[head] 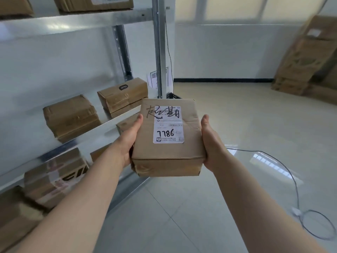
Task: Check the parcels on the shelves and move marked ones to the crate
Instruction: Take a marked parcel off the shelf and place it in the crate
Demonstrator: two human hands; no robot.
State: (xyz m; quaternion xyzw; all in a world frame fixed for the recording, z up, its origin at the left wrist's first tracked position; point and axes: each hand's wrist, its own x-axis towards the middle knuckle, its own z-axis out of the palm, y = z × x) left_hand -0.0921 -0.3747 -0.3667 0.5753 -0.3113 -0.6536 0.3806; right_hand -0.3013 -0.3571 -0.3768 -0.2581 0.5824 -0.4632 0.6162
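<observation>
Now up in mid-air, off the shelves, just beside the front corner post of the shelf rack [159, 52]: one brown cardboard parcel [144, 143], label side up. Gripped from both sides, with the left hand [127, 141] curled round the left edge, thumb on top, and the right hand [213, 145] wrapped round the right edge, thumb on top as well. On the white label [168, 125], a handwritten "7786" and, above it, large black marker characters scrawled across the barcode. Past the parcel's far edge, low by the post, a sliver of a black crate [174, 95], mostly hidden. On the middle shelf, toward its front edge, a taped box [71, 115] and, nearer the right end, a second taped box [122, 95], apart from each other. More boxes on the shelves above and below, blurred. On the tiled floor [237, 115] to the right, a thin looping cable [296, 187]; against the far wall, leaning flattened cartons [306, 61].
</observation>
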